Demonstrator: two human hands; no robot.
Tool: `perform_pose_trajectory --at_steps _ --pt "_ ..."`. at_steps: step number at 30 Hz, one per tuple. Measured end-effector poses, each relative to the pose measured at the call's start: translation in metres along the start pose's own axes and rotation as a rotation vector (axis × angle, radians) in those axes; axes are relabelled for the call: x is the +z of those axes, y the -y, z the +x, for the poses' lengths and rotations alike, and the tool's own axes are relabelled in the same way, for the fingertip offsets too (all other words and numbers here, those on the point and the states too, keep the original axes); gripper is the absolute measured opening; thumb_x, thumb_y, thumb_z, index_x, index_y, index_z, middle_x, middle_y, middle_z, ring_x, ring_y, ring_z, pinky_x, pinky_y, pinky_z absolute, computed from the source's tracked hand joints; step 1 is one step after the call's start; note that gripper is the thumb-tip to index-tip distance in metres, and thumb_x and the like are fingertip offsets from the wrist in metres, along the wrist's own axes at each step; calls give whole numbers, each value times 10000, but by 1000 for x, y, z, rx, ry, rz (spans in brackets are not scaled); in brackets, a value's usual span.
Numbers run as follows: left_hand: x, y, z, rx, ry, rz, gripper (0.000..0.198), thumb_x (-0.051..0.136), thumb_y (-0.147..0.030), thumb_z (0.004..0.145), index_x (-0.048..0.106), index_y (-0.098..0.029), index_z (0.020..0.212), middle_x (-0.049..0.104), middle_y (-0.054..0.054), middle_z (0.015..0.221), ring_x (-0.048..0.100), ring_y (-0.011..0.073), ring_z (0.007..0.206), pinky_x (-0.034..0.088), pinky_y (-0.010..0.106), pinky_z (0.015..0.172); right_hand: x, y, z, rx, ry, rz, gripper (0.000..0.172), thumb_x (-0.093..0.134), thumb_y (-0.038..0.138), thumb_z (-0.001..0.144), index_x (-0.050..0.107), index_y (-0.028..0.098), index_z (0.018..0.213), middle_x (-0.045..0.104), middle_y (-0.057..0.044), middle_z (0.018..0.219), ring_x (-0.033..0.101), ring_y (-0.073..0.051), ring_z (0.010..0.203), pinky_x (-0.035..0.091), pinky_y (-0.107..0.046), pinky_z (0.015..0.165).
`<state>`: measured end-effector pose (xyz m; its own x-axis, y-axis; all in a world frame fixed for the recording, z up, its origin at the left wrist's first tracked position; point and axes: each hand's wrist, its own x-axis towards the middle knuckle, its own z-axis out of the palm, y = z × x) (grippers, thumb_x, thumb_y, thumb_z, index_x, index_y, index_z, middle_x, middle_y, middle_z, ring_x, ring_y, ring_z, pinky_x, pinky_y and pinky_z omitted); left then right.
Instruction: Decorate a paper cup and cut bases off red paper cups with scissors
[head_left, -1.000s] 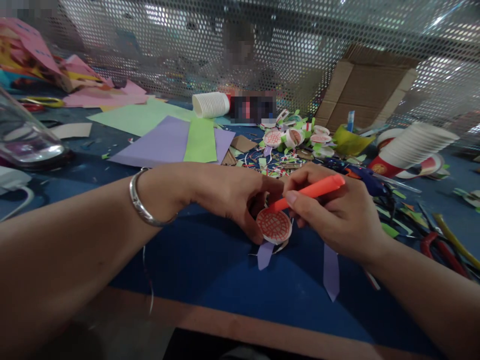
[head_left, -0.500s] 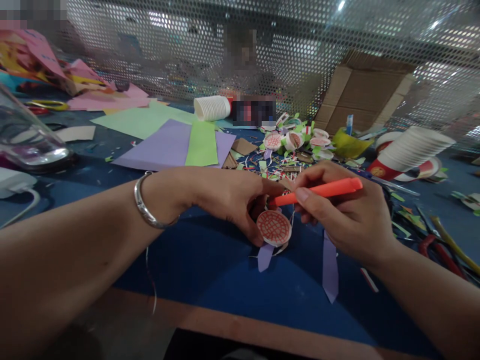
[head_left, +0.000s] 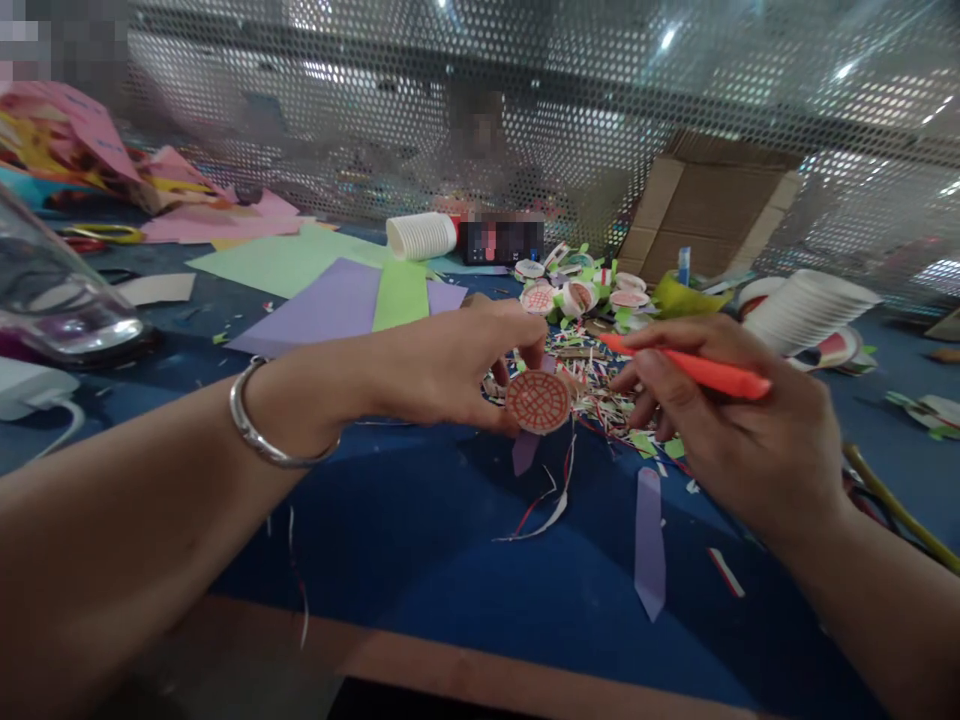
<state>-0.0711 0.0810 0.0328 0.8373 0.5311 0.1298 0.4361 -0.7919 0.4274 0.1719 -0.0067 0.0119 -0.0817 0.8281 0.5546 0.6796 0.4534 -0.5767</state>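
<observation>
Between the thumb and fingers of my left hand (head_left: 480, 360) is a small round paper disc (head_left: 538, 402), its face drawn with a red web-like line pattern. A pointed purple paper strip (head_left: 526, 453) hangs below the disc. My right hand (head_left: 757, 430) is closed on an orange-red marker (head_left: 705, 370), its tip pointing left and held apart from the disc. Under my right hand, a loose purple paper strip (head_left: 649, 545) with a pointed end lies on the blue table. Thin red and white paper slivers (head_left: 551, 510) lie below the disc.
Behind my hands lie paper scraps (head_left: 592, 375) and several finished-looking patterned discs (head_left: 577, 297). Purple paper (head_left: 315, 310) and green paper (head_left: 277, 262) spread at the left. Stacked paper cups (head_left: 810, 310), a cardboard piece (head_left: 705, 210) and a clear bottle (head_left: 67, 290) stand around.
The marker has moved away from the disc to the right with my right hand. My left hand has lifted the disc slightly, its patterned face turned more toward me.
</observation>
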Motion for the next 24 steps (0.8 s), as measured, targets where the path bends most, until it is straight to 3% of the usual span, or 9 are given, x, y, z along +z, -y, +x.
perform_pose_trajectory --at_steps 5,8,12,15,19,24 --pt "5 -9 3 34 -130 -16 313 722 -320 807 568 -194 1048 657 29 1034 627 143 819 470 247 718 3 -3 4 -20 121 -76 174 580 336 998 657 255 1132 726 -15 984 696 -153 735 534 -292 667" --pt "9 -15 4 39 -202 -67 296 707 -336 829 563 -198 1048 667 33 1025 635 144 814 485 263 734 4 -2 5 -48 114 -100 141 604 293 980 653 243 1102 722 -20 997 696 -161 805 536 -280 705" --pt "17 -16 4 -52 -176 -423 548 794 -296 749 487 -236 1198 661 55 1101 671 165 833 524 275 698 2 1 5 -24 93 -56 110 634 308 960 654 239 1043 708 -3 910 657 -126 649 522 -263 620" --pt "19 -17 5 -188 -106 -784 694 834 -249 705 415 -251 1258 682 66 1109 703 190 881 539 289 716 1 2 5 -51 105 -68 89 627 304 963 643 241 1023 709 -6 912 651 -129 654 517 -262 611" --pt "17 -20 10 -404 -131 -952 493 781 -144 727 497 -207 1125 712 8 882 698 166 825 520 276 740 1 -1 3 -39 140 -59 98 613 307 969 641 253 1046 706 0 918 656 -129 662 519 -259 614" --pt "17 -15 13 -378 -263 -844 185 713 -139 795 604 -154 944 683 4 849 641 116 763 489 244 715 1 -2 5 -74 177 -178 141 600 294 968 631 242 1096 737 -22 978 703 -179 826 519 -284 700"
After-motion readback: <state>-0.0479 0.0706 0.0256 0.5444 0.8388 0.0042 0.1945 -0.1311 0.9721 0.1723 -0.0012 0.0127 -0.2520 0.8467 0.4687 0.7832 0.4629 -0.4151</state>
